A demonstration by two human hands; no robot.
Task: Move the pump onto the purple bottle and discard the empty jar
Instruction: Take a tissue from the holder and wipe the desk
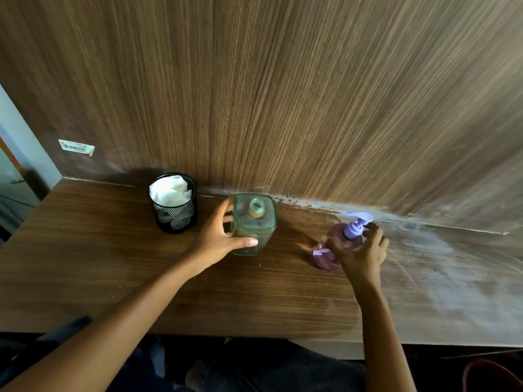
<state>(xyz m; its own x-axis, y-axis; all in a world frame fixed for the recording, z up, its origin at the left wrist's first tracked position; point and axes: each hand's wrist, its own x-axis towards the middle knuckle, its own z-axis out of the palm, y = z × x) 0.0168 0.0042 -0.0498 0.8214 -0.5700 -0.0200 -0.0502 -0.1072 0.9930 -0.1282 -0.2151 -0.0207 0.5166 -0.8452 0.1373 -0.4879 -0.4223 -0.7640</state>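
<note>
We take this for a desk corner in an office or a furnished room, though we cannot tell which. We see a wood-laminate tabletop point(99, 250) set against a matching wall panel point(283, 94) that bears a barcode sticker point(76, 147). A black mesh pen cup point(175, 219) stuffed with white tissue point(169, 189) stands on the tabletop, whose right side is whitened with dust.

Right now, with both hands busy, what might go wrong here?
The left hand grips the open glass jar one-handed; it could slip and break. Swung leftward, it might knock the mesh cup beside it. The right hand holds the purple bottle near its top; if the pump sits loose, it could tip or leak.
</note>
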